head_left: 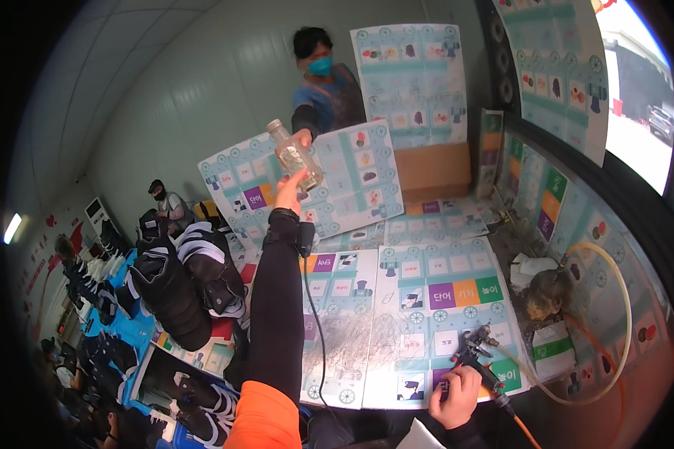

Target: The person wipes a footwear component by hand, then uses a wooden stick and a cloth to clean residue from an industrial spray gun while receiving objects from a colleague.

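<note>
Clear glass bottle (295, 155) is up in mid-air, btwn the wearer and a co-worker (329, 97) in a blue mask (320, 66). It's tilted, not upright: neck points up and to the left, base down and to the right, so the long axis runs on a diagonal. Left hand (287, 196) is out at the end of a raised arm w/ a black sleeve (275, 322), fingers gripping the bottle's lower end. Co-worker's hand (303, 138) is right at its upper side (can't tell if that one's actually gripping tbh). Big printed sheet (352, 194) leans behind it all.

Right hand (455, 398) is low over the table (344, 355), fingers curled, just beside a dark spray gun (475, 350). Can't tell if it's holding the gun or just resting there. Gun's long axis is diagonal too: head end up-left, away from the wearer, tail end down-right w/ an orange hose (528, 432) coming off it. Yellowish tube (626, 292) loops round on the right. Black shoes (176, 277) are piled off to the left, fyi.
</note>
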Available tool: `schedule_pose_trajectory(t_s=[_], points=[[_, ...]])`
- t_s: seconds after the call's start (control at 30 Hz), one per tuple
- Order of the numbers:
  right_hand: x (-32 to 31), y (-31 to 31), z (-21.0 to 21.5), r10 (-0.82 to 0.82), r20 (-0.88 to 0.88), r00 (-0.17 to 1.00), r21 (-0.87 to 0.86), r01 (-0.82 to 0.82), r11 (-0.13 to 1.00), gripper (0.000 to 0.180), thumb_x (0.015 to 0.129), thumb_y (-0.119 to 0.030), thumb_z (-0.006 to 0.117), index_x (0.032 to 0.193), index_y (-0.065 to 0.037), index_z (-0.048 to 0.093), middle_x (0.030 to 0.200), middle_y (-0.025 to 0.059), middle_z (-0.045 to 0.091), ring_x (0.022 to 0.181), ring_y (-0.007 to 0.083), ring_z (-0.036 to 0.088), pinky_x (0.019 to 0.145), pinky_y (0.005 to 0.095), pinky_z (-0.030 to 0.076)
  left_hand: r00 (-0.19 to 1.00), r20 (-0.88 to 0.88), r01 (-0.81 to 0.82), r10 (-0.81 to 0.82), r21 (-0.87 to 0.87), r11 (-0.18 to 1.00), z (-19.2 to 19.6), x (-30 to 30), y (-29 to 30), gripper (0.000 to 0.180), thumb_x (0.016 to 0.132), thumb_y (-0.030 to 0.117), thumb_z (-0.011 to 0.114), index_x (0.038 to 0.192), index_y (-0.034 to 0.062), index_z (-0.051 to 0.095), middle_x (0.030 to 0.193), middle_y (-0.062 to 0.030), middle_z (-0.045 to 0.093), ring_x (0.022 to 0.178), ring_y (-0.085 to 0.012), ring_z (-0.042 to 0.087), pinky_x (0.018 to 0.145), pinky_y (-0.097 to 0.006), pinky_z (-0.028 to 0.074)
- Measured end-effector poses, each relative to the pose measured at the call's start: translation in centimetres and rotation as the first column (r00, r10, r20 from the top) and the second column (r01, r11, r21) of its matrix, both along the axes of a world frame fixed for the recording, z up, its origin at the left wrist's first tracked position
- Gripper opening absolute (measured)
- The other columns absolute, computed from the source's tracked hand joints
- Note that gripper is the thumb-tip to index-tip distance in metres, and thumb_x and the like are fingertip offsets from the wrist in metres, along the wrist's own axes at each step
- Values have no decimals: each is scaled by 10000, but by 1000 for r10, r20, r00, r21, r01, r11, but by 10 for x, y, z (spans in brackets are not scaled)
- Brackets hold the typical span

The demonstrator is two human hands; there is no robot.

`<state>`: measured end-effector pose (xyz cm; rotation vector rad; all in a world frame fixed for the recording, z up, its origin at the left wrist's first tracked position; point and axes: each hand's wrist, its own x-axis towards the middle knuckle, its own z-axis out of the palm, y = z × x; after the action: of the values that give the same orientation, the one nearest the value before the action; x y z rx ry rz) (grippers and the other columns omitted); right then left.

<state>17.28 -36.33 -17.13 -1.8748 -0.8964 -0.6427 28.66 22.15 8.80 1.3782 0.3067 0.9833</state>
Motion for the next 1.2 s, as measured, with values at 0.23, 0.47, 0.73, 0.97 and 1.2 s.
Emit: schedule_pose_trajectory(t_s=[0.23,0.47,0.73,0.97,1.2], points=[[9,2,6,-55,-13,998,-39,54,998,265,712,-119,699,959,-40,644,1061,151,613,1071,399,603,963,518,479,987,-147,60,-70,-68,996,-11,2,-20,557,854,386,911,1304,159,675,1197,19,752,1106,-160,681,1038,-480,373],[13,0,11,-68,-10,998,-75,67,995,254,709,-109,688,953,-55,646,1033,121,633,1057,373,616,968,504,482,963,-154,235,-222,74,969,-132,67,-140,556,884,119,890,1318,-17,570,1287,-125,715,1176,-203,691,1073,-368,519],[6,0,8,-45,4,999,-71,45,996,229,702,-131,692,922,-72,660,1014,106,644,1039,355,628,964,505,478,926,-335,248,-175,191,950,-247,144,-199,794,743,196,955,1366,-16,511,1265,-170,709,1119,-249,716,978,-388,581],[10,-6,6,-75,20,997,-82,76,994,240,695,-162,693,915,-66,677,1011,107,662,1039,347,642,963,500,483,764,-633,216,124,432,875,-255,173,-235,922,723,366,953,1416,-30,494,1343,-247,688,1245,-373,690,1063,-434,544],[10,-2,7,-76,8,997,-69,76,995,246,683,-158,679,905,-56,646,1016,131,640,1044,379,623,964,505,478,788,-598,222,148,499,838,-231,136,-222,1133,669,502,986,1505,-48,455,1395,-267,656,1286,-402,657,1092,-453,525]])
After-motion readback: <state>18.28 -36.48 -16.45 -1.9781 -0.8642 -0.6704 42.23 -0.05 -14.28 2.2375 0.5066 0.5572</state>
